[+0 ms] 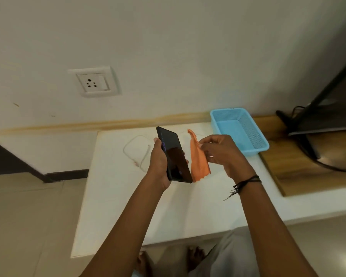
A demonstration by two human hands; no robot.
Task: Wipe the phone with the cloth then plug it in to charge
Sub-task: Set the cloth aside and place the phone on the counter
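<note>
My left hand [159,163] grips a black phone [175,156] by its edges, screen tilted toward the right, above the white table [116,206]. Just to its right, my right hand [222,150] pinches an orange cloth [198,158], which hangs down loosely beside the phone without touching it. A white charging cable [137,152] lies in a loop on the table behind the phone. A white wall socket [94,81] with a switch sits on the wall above and to the left.
A light blue plastic basket [238,130] stands at the table's far right. Beyond it a wooden board [292,166] carries a dark TV stand [308,120] with black cords. My bare feet show below the table's near edge.
</note>
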